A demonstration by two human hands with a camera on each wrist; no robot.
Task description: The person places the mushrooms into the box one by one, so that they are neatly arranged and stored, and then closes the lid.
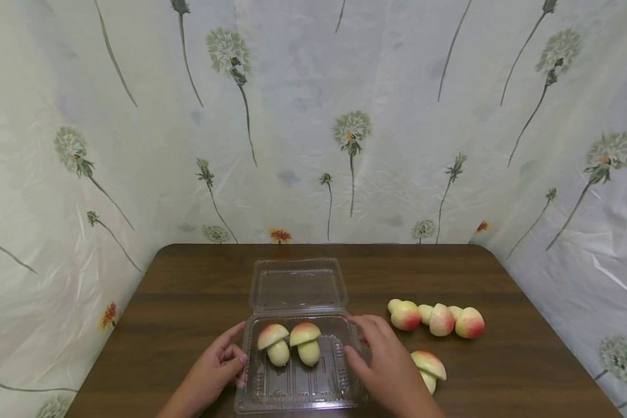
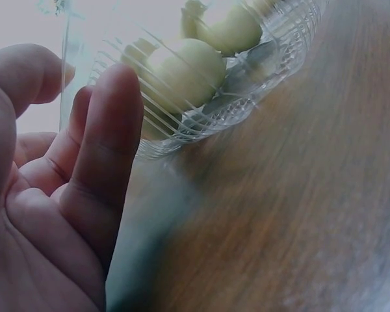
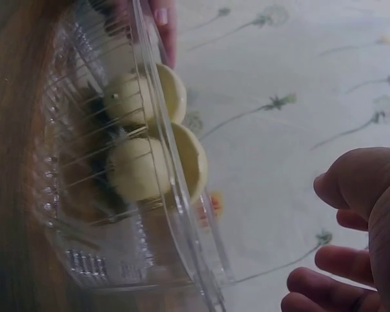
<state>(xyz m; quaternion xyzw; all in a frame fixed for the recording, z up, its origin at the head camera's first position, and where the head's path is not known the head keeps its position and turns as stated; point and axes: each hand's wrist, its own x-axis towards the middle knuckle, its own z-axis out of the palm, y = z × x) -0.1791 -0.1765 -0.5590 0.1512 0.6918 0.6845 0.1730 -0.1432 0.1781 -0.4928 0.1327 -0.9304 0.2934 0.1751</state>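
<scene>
A clear plastic clamshell box (image 1: 331, 380) sits on the table with its lid (image 1: 300, 287) folded back, away from me. Inside it, side by side, are two mushroom-shaped pieces, a left one (image 1: 278, 351) and a right one (image 1: 308, 351), pale yellow with reddish caps. My left hand (image 1: 219, 360) is at the box's left edge, its fingertips touching the side wall in the left wrist view. At the right edge is my right hand (image 1: 386, 366), fingers spread loosely; in the right wrist view those fingers look apart from the box, holding nothing.
One more mushroom-shaped piece (image 1: 429, 367) lies just right of my right hand, partly hidden by it. Three similar pieces (image 1: 442, 320) lie in a row farther back on the right. Behind the brown wooden table (image 1: 198, 284) hangs a dandelion-print curtain (image 1: 292, 145).
</scene>
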